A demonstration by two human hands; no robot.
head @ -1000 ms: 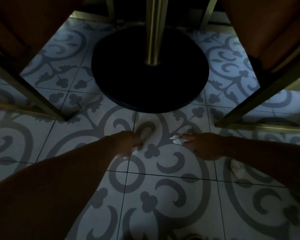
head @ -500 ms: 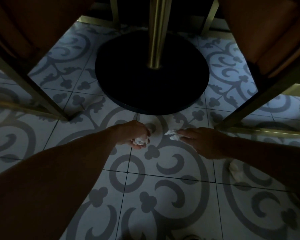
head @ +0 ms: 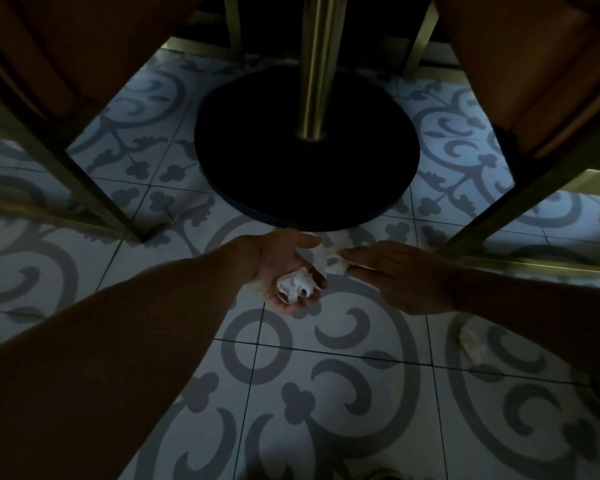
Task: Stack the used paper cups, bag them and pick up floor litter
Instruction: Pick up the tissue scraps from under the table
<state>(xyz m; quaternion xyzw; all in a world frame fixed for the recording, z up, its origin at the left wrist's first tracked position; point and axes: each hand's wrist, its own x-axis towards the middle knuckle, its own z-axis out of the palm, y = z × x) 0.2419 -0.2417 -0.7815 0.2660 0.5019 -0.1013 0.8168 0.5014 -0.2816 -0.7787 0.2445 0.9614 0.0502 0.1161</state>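
Head view, under-table floor area, dim light.

Item 1: left hand (head: 284, 271), palm up and cupped, fingers loosely curled around a crumpled white paper wad (head: 296, 283). Judged to serve as a collecting tray, so litter can be gathered without a bag in reach.

Item 2: right hand (head: 392, 271), palm down, fingers pinched closed on a second white paper scrap (head: 326, 259), held at the left palm's far edge. Judged to be mid-transfer into the cupped hand.

Item 3: third paper scrap (head: 471, 342), lying on the tiled floor (head: 343, 410) beneath the right forearm, well apart from both hands. Not yet collected.

Item 4: round black table base (head: 305, 161) with brass post (head: 314, 64), just beyond the hands; its near rim limits forward reach.

Item 5: chair legs, left (head: 84, 181) and right (head: 520, 202), angled in from each side, narrowing the working room to the tile patch between them. Open floor lies toward the near edge of the view.

Cups and bag: none visible.
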